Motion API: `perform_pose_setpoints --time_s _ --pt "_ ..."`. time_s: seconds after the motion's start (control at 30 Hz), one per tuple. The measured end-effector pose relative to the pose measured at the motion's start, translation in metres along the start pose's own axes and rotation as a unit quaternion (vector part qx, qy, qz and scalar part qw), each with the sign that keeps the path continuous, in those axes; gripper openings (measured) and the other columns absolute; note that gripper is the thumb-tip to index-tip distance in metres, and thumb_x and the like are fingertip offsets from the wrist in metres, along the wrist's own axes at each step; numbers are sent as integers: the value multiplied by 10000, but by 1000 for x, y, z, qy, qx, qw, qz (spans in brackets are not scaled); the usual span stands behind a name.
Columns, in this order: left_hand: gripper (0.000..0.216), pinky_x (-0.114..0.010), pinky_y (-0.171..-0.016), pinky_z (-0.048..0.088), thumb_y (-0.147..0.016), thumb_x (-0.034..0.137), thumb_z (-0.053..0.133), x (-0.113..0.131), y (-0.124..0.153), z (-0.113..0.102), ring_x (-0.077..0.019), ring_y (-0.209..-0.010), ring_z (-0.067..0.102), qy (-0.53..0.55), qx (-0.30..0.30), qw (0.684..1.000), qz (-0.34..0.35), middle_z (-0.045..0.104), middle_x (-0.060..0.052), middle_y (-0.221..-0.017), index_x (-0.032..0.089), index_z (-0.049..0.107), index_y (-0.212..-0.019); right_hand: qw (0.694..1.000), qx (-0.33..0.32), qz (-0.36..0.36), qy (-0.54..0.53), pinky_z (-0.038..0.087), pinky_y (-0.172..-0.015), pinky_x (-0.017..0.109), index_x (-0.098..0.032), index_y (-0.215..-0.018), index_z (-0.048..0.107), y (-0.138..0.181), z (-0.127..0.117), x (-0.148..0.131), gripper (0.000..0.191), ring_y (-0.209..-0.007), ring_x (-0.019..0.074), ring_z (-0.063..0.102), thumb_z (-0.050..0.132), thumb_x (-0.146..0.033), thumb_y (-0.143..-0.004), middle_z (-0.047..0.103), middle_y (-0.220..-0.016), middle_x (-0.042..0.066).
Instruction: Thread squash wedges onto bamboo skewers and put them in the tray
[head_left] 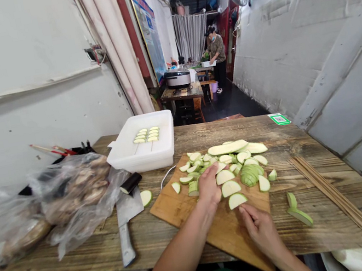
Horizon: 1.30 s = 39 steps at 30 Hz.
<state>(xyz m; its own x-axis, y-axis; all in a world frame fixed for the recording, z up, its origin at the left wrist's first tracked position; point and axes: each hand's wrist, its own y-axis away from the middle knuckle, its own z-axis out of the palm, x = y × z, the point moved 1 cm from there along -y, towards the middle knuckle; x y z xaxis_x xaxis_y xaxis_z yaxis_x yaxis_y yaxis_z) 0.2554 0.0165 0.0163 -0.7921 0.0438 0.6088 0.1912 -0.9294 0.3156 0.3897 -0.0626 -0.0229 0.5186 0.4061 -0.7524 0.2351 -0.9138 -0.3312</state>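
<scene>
My left hand [209, 185] is closed on a half-round zucchini slice [220, 167] at the top of a row. Below it, more pale slices with green rims [231, 188] line up as a skewer of zucchini slices, its stick mostly hidden. At the lower end, my right hand [259, 228] pinches with thumb and fingers just under the last slice [237, 200]. Both hands are over a wooden cutting board [176, 211]. Cut zucchini pieces [249, 175] are heaped behind and beside the row, with long peeled halves [228, 147] at the back.
A cleaver [124, 229] lies left of the board, near a dark cylindrical piece [131, 183]. Filled skewers [146, 134] rest in a white plastic box [144, 163]. Bagged mushrooms [84, 185] sit at left; bare wooden sticks [335, 197] at right. A co-worker [217, 49] stands far back.
</scene>
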Motion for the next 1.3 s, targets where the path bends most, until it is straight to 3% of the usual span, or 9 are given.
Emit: perform_pose_setpoints --time_s 0.33,0.7,1.07,1.3 --pt "223 -319 -655 517 -600 233 727 1 0 0 -214 -722 651 -3 7 1000 -6 663 -77 -645 104 616 -745 1000 5 1 -4 468 -530 205 -114 -882 684 1 1 1 381 -570 164 613 388 -352 -905 673 -657 64" --pt "211 -328 -669 516 -610 219 718 0 -1 -1 -219 -740 651 -2 0 1000 -7 665 -82 -654 101 618 -753 1000 2 5 4 458 -554 203 -128 -797 672 0 1 -1 378 -587 162 602 383 -345 -905 627 -580 39" --pt "169 -254 -580 486 -646 201 686 1 -1 -1 -161 -611 626 -8 1 1000 -6 658 -74 -636 92 618 -756 1000 0 0 13 436 -531 213 -135 -739 655 -2 1 -5 383 -547 158 577 371 -331 -904 597 -552 27" --pt "166 -314 -675 511 -639 203 693 0 -3 -2 -200 -725 648 1 1 1000 -2 660 -66 -666 110 612 -751 1000 -5 12 12 443 -543 216 -134 -722 643 -2 2 -5 385 -544 157 573 370 -337 -902 589 -549 26"
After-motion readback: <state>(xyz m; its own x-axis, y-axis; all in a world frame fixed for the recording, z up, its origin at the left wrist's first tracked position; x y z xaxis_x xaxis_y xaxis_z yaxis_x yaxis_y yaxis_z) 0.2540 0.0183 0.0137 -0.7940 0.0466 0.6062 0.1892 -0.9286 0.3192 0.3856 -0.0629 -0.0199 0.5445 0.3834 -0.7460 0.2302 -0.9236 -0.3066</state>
